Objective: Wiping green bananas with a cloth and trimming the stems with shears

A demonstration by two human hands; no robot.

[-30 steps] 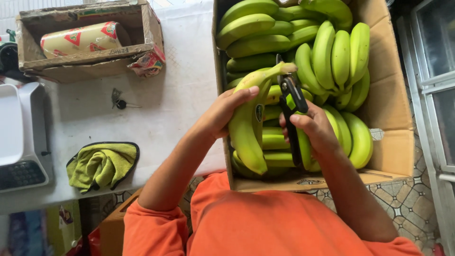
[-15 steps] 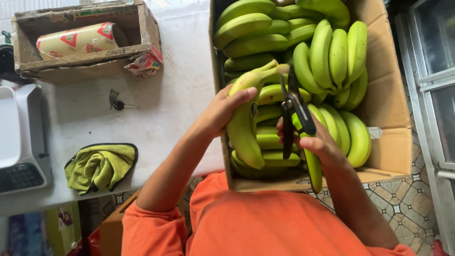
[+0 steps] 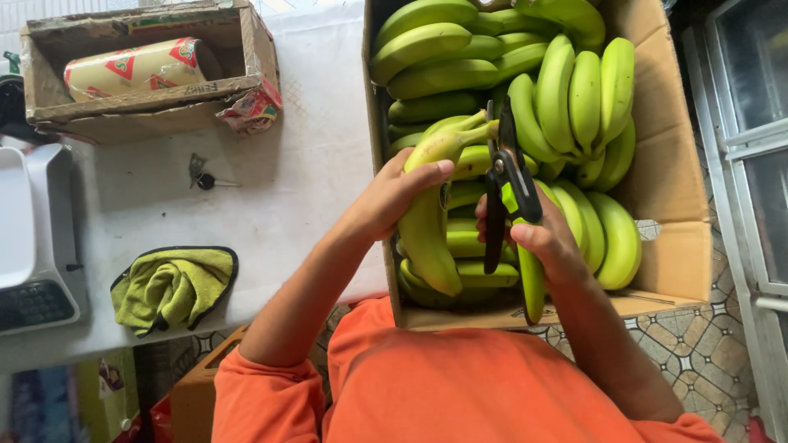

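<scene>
Gripping a bunch of green bananas [image 3: 431, 221] at centre frame, the left hand [image 3: 392, 197] is wrapped around the fruit with its thumb lying over the top. The right hand [image 3: 538, 238] is closed on the handles of black shears [image 3: 505, 176], whose blades point up at the bunch's stem, and also has a single banana [image 3: 531, 283] tucked under its fingers. Both work over an open cardboard box [image 3: 673, 246] full of green bananas, right of a white tabletop [image 3: 304, 180] carrying a green cloth [image 3: 172, 287], keys [image 3: 201, 174] and a wooden crate [image 3: 148, 74].
</scene>
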